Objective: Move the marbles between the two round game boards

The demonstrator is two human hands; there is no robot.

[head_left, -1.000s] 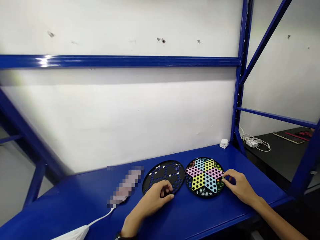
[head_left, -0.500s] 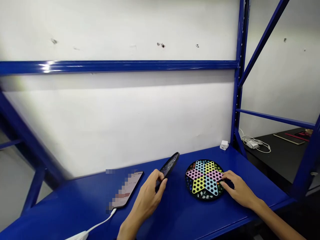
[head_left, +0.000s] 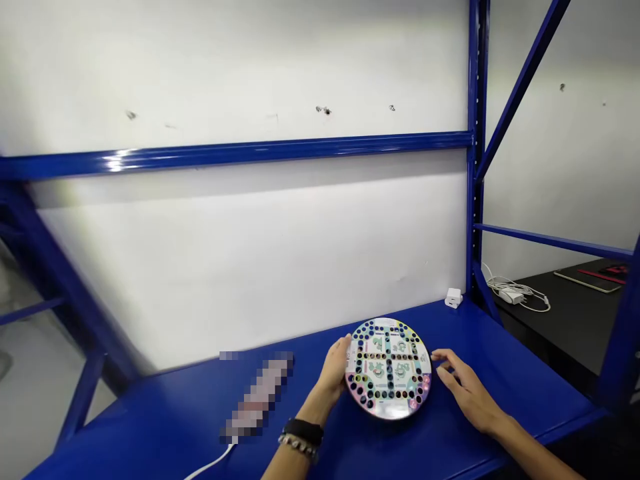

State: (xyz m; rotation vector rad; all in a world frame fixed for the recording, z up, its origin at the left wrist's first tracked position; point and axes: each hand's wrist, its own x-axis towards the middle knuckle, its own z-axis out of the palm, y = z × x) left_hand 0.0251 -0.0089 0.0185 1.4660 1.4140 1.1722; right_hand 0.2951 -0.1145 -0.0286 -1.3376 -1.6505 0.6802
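A round game board lid (head_left: 390, 367), printed with a cross-shaped track of holes and green pictures, lies over the spot of the star-patterned Chinese checkers board, which it hides. My left hand (head_left: 336, 363) grips the lid at its left edge, fingers partly behind the rim. Whether the lid sits flush on the board beneath, I cannot tell. Just off the right edge, my right hand (head_left: 465, 387) has its fingers apart and holds nothing; its fingertips are close to the rim.
On the blue shelf (head_left: 200, 413), a blurred-out phone (head_left: 257, 400) lies to the left with a white cable (head_left: 213, 463) plugged in. A white charger plug (head_left: 453, 297) stands at the back right. Blue rack posts rise at the sides; a black table (head_left: 565, 317) holds coiled cables.
My left hand has brought the tilted lid right and turned it patterned side up over the star board. My right hand has come slightly off the board's edge.
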